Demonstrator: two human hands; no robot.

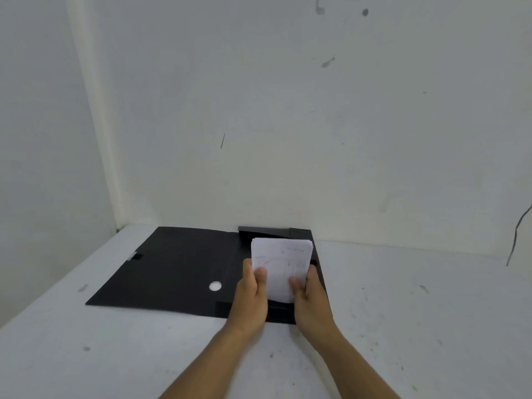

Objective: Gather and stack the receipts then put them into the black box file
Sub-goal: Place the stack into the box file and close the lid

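Note:
A stack of white receipts (pixel 283 260) is held between both my hands over the right half of the black box file (pixel 172 269). My left hand (pixel 252 295) grips the stack's left edge with the thumb on top. Gripping the right edge the same way is my right hand (pixel 311 298). The file lies open on the white table, its lid spread flat to the left with a round hole (pixel 215 285) in it. Its tray side, with a raised back wall (pixel 273 231), sits under the stack. I cannot tell whether the stack touches the tray.
The white table (pixel 417 312) meets white walls at the back and at the left, forming a corner near the file. A thin dark cable (pixel 516 234) hangs down the wall at the far right.

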